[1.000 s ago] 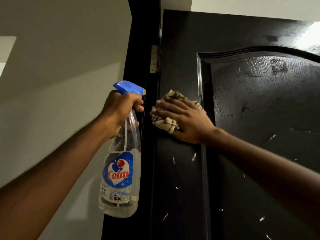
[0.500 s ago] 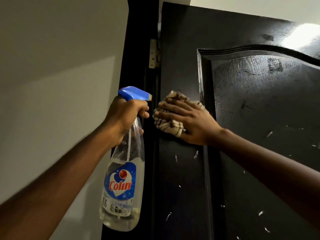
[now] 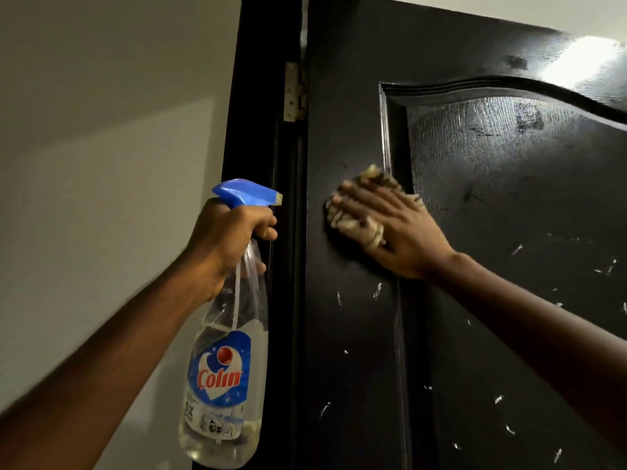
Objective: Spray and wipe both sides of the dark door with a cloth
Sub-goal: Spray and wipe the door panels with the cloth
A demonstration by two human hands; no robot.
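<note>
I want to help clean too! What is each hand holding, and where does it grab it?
The left hand grips the spray bottle by its neck, under the blue trigger head. The right hand presses the cloth flat against the door.

Wall [image 3: 101, 164] at left; door frame [image 3: 258, 130] stands between wall and door [image 3: 346, 317]. Hinge [image 3: 292, 91] sits high up in the gap where frame meets door. Left hand [image 3: 227, 239] holds a spray bottle [image 3: 227, 368] by its neck, in front of the frame, the nozzle toward the door. Right hand [image 3: 390, 228] lies flat on a cloth [image 3: 356, 225], pressing it against the door, just left of the raised panel [image 3: 509, 215]. Specks [image 3: 376, 290] lie on the door below the cloth.
</note>
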